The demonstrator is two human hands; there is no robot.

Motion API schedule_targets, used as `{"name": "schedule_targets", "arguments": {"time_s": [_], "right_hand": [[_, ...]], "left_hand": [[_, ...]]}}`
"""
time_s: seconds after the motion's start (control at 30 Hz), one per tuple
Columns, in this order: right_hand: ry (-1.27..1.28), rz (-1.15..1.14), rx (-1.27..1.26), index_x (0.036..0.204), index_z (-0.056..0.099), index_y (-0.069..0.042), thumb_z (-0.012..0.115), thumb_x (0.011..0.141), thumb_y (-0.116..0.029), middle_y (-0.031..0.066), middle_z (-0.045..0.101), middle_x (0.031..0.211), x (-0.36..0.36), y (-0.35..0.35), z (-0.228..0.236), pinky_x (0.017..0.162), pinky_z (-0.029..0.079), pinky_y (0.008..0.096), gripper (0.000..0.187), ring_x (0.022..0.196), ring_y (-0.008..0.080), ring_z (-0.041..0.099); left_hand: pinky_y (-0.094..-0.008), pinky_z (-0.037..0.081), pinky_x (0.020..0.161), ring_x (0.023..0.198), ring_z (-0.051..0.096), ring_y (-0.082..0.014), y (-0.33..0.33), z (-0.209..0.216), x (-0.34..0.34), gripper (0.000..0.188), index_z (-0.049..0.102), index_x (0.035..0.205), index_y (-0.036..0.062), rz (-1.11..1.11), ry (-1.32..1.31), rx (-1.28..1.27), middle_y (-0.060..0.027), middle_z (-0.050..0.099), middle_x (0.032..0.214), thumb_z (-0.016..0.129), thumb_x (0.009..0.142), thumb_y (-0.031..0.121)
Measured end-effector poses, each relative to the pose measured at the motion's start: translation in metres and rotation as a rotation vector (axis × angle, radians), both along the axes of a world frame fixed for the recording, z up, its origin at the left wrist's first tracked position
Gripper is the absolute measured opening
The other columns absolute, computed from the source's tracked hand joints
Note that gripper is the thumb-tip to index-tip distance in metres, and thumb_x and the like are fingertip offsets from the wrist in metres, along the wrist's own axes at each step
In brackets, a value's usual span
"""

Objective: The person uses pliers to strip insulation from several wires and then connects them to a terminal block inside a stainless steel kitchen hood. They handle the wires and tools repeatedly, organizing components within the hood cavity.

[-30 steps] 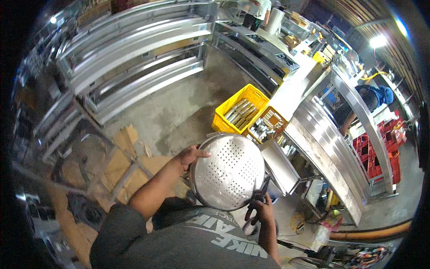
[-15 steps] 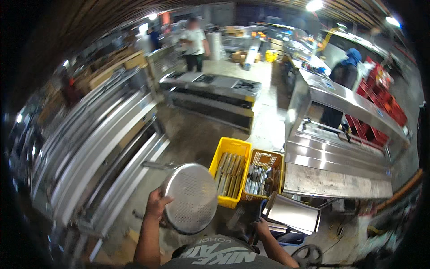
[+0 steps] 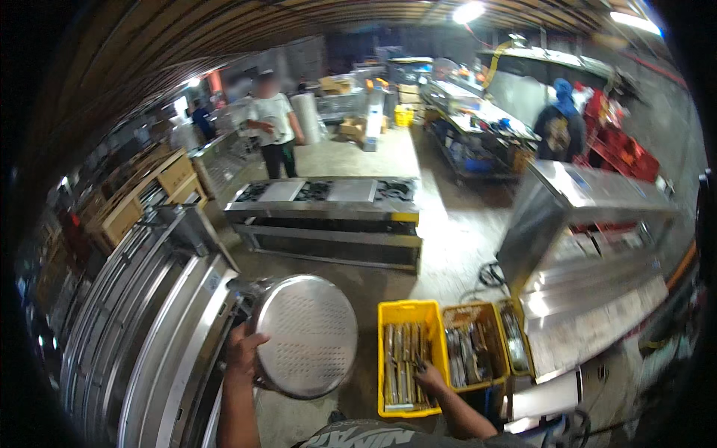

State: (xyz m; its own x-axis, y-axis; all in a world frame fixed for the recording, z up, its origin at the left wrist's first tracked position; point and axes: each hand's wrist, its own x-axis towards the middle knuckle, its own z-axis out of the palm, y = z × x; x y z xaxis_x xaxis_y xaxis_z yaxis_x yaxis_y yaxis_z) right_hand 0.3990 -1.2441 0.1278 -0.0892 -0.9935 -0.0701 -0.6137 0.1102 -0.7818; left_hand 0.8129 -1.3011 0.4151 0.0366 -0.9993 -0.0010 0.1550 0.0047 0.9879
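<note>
My left hand (image 3: pixel 243 351) grips the near-left rim of a round steel pan (image 3: pixel 308 336) with a flat face pierced by rows of small holes. The pan is held up to the left of a yellow crate (image 3: pixel 382 340). Inside that crate lie several long metal bars (image 3: pixel 403 358), side by side. My right hand (image 3: pixel 429 378) reaches into the crate over the bars at its right side. Its fingers are curled, and what they hold, if anything, is hidden.
A brown-and-yellow crate (image 3: pixel 499 347) of metal pieces stands right of the yellow one. Stacked steel frames (image 3: pixel 160 336) fill the left. Ahead is a long steel burner stove (image 3: pixel 321 201). A person (image 3: pixel 274 119) stands beyond it; another person (image 3: pixel 560 127) is back right.
My right hand has moved from the bin with steel trays at the right into the yellow crate. My left hand still holds the pan. The whole view has shifted.
</note>
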Motion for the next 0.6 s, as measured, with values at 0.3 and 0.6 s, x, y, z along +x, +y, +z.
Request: {"name": "schedule_targets", "arguments": {"time_s": [0.3, 0.6], "right_hand": [[-0.281, -0.299, 0.898, 0.11, 0.066, -0.006, 0.067, 0.081, -0.022, 0.0164, 0.068, 0.093, -0.038, 0.086, -0.278, 0.067, 0.05, 0.0404, 0.033, 0.079, 0.0242, 0.064], [-0.287, -0.475, 0.994, 0.103, 0.062, -0.005, 0.063, 0.082, -0.015, 0.0133, 0.065, 0.083, 0.011, -0.11, -0.186, 0.059, 0.049, 0.0412, 0.024, 0.07, 0.0255, 0.063]], "left_hand": [[-0.0353, 0.051, 0.08, 0.085, 0.064, -0.0246, -0.284, 0.03, 0.033, 0.042, 0.059, 0.111, -0.0014, 0.019, 0.143, -0.036, -0.0118, 0.064, 0.096, 0.065, 0.071, 0.01], [-0.0399, 0.049, 0.088, 0.09, 0.063, -0.0306, -0.569, -0.01, 0.068, 0.052, 0.059, 0.115, -0.0023, 0.178, 0.102, -0.007, -0.0141, 0.065, 0.1, 0.066, 0.072, 0.027]]}}
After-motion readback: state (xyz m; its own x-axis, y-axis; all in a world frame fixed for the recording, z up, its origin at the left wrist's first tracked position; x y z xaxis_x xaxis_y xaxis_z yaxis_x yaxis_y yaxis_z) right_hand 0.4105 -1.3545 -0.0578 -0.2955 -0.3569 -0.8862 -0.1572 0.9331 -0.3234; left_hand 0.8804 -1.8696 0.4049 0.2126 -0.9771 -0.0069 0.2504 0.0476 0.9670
